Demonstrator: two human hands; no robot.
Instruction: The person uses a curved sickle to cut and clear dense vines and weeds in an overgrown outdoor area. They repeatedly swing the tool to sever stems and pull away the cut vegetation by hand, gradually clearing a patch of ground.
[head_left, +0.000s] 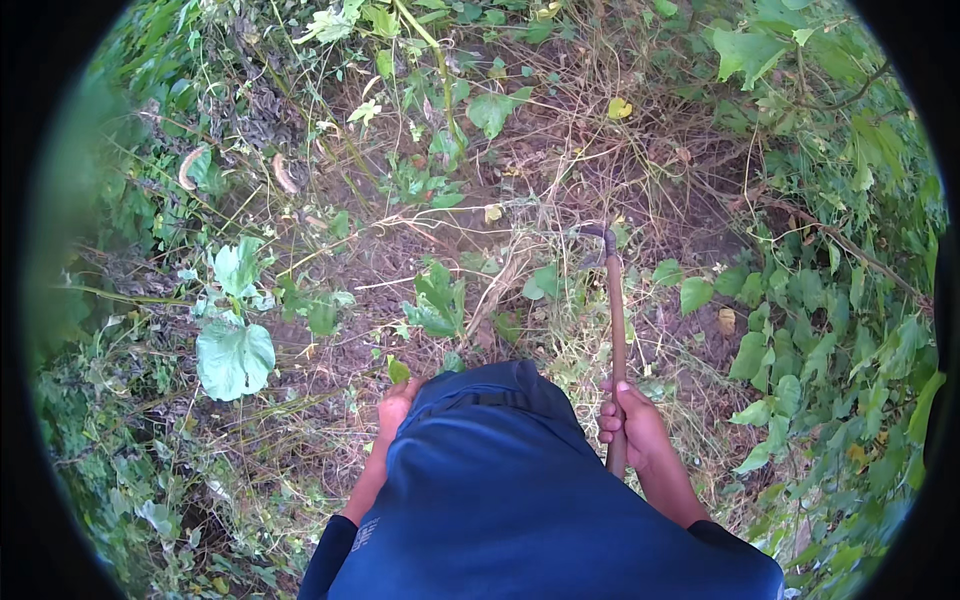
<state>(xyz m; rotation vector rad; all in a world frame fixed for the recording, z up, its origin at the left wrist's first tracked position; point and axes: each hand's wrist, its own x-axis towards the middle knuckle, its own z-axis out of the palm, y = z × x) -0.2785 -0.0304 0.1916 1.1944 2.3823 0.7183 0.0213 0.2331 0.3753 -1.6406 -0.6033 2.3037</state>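
Note:
My right hand (631, 424) is closed around the wooden handle of a small hoe-like hand tool (616, 322). The tool points away from me, with its dark curved metal head over dry stems and weeds. On the other side, my left hand (399, 405) is beside the front of my dark blue top (480, 480), which hides part of its fingers; whether it holds anything does not show. Just beyond that hand is a small green leaf (398, 370). Broad green leaves (439, 304) grow from the ground ahead of me.
Leafy vines (787, 360) crowd the right side, with a woody stem (862, 255) running through them. A large pale green leaf (235, 360) stands at the left. Tangled dry stems (600, 135) cover soil farther ahead. A blurred green leaf is close to the camera at far left.

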